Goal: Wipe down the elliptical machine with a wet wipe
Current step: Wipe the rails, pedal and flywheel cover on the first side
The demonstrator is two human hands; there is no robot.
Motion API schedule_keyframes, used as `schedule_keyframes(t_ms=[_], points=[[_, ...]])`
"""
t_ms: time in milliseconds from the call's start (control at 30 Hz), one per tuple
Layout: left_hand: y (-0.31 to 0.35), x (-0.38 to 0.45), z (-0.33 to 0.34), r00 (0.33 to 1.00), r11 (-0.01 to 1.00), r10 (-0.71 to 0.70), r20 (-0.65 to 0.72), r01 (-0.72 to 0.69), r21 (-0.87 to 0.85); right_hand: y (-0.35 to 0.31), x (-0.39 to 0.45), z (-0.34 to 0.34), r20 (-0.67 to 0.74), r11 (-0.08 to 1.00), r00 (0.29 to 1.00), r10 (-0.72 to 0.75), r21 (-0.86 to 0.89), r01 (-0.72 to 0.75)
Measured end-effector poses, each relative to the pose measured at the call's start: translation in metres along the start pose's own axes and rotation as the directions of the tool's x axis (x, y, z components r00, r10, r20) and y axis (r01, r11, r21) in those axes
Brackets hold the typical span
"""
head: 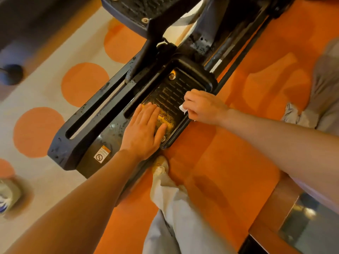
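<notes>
The black elliptical machine (88,129) runs diagonally across the floor, seen from above. Its ribbed right foot pedal (176,90) lies in the middle of the view. My left hand (145,131) rests flat on the near half of that pedal, fingers straight and together. My right hand (203,107) grips a crumpled white wet wipe (182,108) at the pedal's right rim; only a small corner of the wipe shows. The second pedal (135,8) sits higher, at the top of the view.
The floor is orange carpet (229,171) on the right and beige with orange circles (39,132) on the left. My leg in light trousers and a shoe (161,165) stands just below the pedal. A shoe (9,195) sits at the left edge.
</notes>
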State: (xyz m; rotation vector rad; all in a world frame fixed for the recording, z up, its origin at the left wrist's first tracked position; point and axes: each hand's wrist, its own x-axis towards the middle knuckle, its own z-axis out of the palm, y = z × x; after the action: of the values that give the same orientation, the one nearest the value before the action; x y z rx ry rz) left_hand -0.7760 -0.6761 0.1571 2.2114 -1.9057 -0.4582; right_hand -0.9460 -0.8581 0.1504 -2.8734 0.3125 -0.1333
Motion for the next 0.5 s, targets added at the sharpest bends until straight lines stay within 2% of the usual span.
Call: schedule_keyframes(t_ms=[233,500], points=[[0.051,-0.008,-0.024,0.999,1.000,-0.031,-0.010,0.031,-0.004,-0.001,-0.043,-0.052,0.029,1.000,1.000,0.004,-0.025,-0.003],[0.085,-0.011,-0.013,0.995,0.995,-0.098,0.016,0.097,0.025,0.026,-0.073,-0.071,0.042,0.998,0.997,-0.059,-0.023,0.060]])
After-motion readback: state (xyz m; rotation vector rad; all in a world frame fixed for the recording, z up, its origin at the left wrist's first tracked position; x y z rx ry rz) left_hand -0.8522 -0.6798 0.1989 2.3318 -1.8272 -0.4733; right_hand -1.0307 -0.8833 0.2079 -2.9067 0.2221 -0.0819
